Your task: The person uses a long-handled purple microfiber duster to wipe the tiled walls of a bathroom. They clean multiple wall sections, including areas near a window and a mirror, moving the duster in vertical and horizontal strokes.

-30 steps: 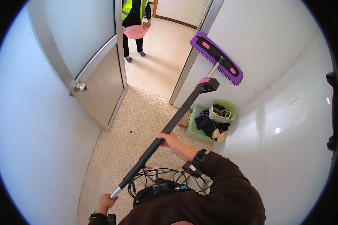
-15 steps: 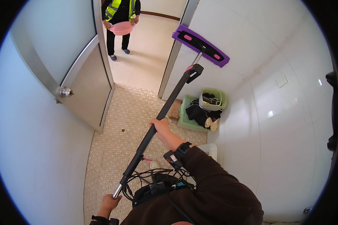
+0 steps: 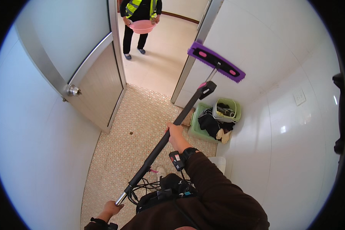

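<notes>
Both my hands grip a long-handled flat mop, its dark pole slanting from my lower left up to the right. My right hand wraps round the middle of the pole. Lower down, my left hand closes on the silver end. The wide mop head, purple with a black plate and pink tabs, is raised in front of the white wall on the right of the doorway. I cannot tell whether its pad touches the wall.
Beyond the open door a person in a yellow vest holds a pink basin. By the right wall, a green bin bears dark cloths and a small basket. Black cables hang at my waist.
The mop head sits lower and further right in the picture, and my right hand has shifted right with the pole. The doorway, person and bin have also shifted right as the view turned.
</notes>
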`<state>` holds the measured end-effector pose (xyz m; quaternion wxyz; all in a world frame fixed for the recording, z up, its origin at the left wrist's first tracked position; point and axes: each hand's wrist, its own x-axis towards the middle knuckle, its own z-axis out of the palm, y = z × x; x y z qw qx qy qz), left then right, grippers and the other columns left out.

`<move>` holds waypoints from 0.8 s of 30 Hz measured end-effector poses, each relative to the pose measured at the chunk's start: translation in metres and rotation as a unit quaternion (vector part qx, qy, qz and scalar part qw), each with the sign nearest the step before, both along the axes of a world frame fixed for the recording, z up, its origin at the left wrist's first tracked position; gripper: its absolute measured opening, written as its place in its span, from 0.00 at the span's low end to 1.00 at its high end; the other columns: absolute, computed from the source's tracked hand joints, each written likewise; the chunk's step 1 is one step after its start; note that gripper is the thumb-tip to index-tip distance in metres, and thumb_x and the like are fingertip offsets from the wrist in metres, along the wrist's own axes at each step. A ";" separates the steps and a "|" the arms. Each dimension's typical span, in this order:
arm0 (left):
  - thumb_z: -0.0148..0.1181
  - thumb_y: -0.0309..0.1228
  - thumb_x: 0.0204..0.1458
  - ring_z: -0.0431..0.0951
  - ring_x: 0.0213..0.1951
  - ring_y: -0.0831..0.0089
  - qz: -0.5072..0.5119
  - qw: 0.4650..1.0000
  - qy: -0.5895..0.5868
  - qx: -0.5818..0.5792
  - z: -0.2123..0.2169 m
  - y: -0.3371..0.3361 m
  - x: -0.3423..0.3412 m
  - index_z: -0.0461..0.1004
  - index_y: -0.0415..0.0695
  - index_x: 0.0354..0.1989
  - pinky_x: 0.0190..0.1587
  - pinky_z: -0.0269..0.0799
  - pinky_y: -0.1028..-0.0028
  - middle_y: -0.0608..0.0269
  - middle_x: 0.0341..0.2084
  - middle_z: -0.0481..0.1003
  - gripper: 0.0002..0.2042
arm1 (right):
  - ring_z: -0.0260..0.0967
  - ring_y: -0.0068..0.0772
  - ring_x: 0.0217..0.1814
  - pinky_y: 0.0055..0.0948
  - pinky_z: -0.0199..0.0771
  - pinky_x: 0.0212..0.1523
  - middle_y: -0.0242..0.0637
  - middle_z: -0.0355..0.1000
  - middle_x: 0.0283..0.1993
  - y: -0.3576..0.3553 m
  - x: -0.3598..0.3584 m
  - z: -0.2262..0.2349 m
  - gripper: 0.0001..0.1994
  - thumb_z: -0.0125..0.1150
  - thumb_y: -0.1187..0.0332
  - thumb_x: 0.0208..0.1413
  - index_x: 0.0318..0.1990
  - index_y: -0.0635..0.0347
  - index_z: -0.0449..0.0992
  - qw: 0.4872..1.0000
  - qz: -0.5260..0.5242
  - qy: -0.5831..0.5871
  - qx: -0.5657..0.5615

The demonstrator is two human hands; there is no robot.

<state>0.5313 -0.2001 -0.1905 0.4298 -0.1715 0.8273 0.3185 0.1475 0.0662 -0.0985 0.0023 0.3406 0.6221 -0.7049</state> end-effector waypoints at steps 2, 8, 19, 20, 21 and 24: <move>0.58 0.55 0.41 0.76 0.32 0.51 -0.016 1.000 0.010 -0.021 0.000 -0.001 0.001 0.78 0.43 0.27 0.35 0.72 0.60 0.48 0.24 0.76 0.24 | 0.61 0.33 0.13 0.32 0.59 0.13 0.39 0.63 0.14 0.003 -0.004 -0.010 0.10 0.60 0.76 0.45 0.18 0.67 0.65 1.000 0.006 -0.005 -0.011; 0.58 0.56 0.41 0.76 0.34 0.51 -0.006 0.997 -0.066 -0.048 0.000 -0.003 0.008 0.78 0.43 0.29 0.39 0.72 0.61 0.47 0.27 0.76 0.25 | 0.61 0.36 0.13 0.34 0.63 0.15 0.40 0.63 0.14 0.014 -0.005 -0.037 0.08 0.57 0.78 0.45 0.17 0.66 0.66 0.998 -0.008 -0.045 -0.040; 0.56 0.48 0.43 0.76 0.30 0.53 0.043 0.996 -0.069 -0.045 0.007 0.010 0.033 0.78 0.44 0.26 0.33 0.72 0.58 0.50 0.25 0.76 0.18 | 0.58 0.29 0.20 0.29 0.64 0.26 0.31 0.59 0.17 0.082 0.010 -0.132 0.08 0.51 0.71 0.48 0.20 0.55 0.62 0.809 0.512 0.110 0.265; 0.57 0.47 0.42 0.76 0.31 0.53 0.059 0.997 -0.035 -0.041 0.017 0.005 0.035 0.78 0.44 0.27 0.33 0.72 0.59 0.50 0.26 0.76 0.17 | 0.57 0.28 0.20 0.29 0.65 0.26 0.29 0.59 0.17 0.080 0.006 -0.139 0.09 0.51 0.71 0.49 0.19 0.54 0.61 0.876 0.454 0.008 0.161; 0.58 0.47 0.42 0.77 0.32 0.53 0.072 0.996 -0.047 -0.037 0.034 0.012 0.029 0.78 0.44 0.27 0.33 0.72 0.59 0.50 0.26 0.76 0.17 | 0.57 0.27 0.20 0.29 0.65 0.26 0.28 0.58 0.18 0.082 -0.001 -0.149 0.11 0.51 0.71 0.49 0.19 0.52 0.59 0.934 0.348 -0.039 0.075; 0.60 0.47 0.42 0.77 0.33 0.54 0.086 0.994 -0.048 -0.037 0.071 0.012 0.041 0.78 0.44 0.28 0.34 0.72 0.60 0.52 0.27 0.77 0.18 | 0.57 0.25 0.19 0.28 0.66 0.26 0.25 0.56 0.17 0.071 0.003 -0.145 0.12 0.52 0.69 0.51 0.19 0.51 0.58 0.959 0.159 -0.230 -0.053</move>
